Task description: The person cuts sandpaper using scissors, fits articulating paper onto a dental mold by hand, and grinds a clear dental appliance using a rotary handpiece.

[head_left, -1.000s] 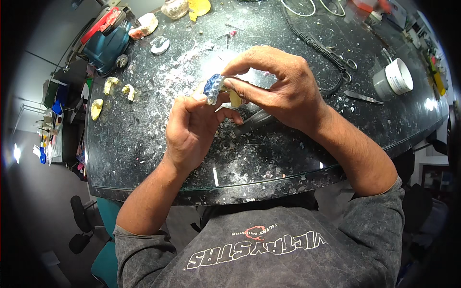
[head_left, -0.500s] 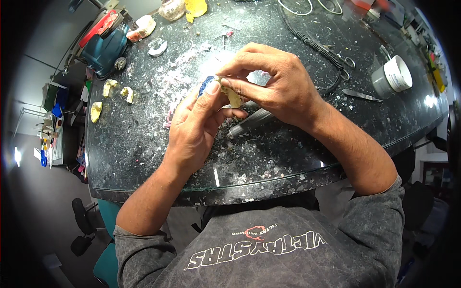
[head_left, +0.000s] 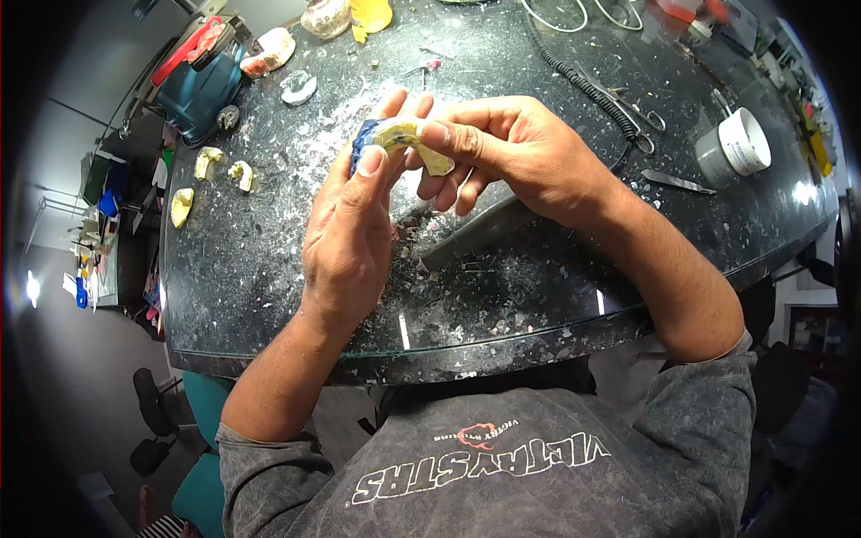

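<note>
Fingers (head_left: 489,111) of both hands are closed narrowly on one pc: a yellow arch (head_left: 438,161) w/ a blue mass (head_left: 362,142) at its L end; whether the two are joined or just pressed tog. can't be told. The yellow arch is held up off the bench (head_left: 233,296), btwn the L hand (head_left: 341,224) and the R hand (head_left: 538,161), w/ no gap on either side: it's touched by both, so neither is nearer. Its long axis is set approx. L to R, then bent round at the R so that one leg is pointed down twd the bench's near edge, the hollow of the curve being turned that way too. The bend is pressed by the R thumb, w/ other R fingertips curled below the leg; whether it's touched by these is hard to tell. The blue mass is cradled by the L hand, its thumb laid in front, its fingers run up behind, tips seen past the far edge. Below, a dark tool (head_left: 471,235) is laid slantwise on the bench, partly hidden by the R hand. Off to the L, 3 yellow pcs (head_left: 182,206) are spread well apart from the hands; to the R, a blade (head_left: 678,182) & a white tub (head_left: 746,143) are set, also well apart.
</note>
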A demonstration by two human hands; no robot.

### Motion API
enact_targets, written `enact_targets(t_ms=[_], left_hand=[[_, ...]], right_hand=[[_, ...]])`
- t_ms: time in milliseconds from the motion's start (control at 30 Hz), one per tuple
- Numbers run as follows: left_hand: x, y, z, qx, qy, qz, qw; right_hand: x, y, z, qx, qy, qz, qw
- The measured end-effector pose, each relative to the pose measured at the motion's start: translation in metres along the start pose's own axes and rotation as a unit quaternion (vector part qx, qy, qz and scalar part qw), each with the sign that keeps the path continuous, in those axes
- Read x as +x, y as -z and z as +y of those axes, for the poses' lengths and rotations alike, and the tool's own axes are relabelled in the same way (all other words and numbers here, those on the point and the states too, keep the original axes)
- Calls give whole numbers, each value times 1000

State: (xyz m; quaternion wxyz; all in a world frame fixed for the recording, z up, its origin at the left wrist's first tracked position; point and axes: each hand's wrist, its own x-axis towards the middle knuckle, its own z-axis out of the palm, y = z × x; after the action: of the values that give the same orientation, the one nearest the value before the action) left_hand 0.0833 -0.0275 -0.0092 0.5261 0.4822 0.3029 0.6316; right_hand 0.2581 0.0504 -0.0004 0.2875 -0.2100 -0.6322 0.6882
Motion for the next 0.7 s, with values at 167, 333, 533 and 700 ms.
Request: enact_targets(t_ms=[167,333,533,700], left_hand=[[-3,18,0,170,0,29,985],[-2,14,6,177,0,56,983],[-2,16,6,186,-4,38,982],[-5,12,11,368,-95,10,925]], right_hand=[[1,-4,6,30,60,37,997],[0,-1,1,-26,56,42,997],[2,-1,3,-111,93,64,987],[0,-2,4,-98,135,48,985]])
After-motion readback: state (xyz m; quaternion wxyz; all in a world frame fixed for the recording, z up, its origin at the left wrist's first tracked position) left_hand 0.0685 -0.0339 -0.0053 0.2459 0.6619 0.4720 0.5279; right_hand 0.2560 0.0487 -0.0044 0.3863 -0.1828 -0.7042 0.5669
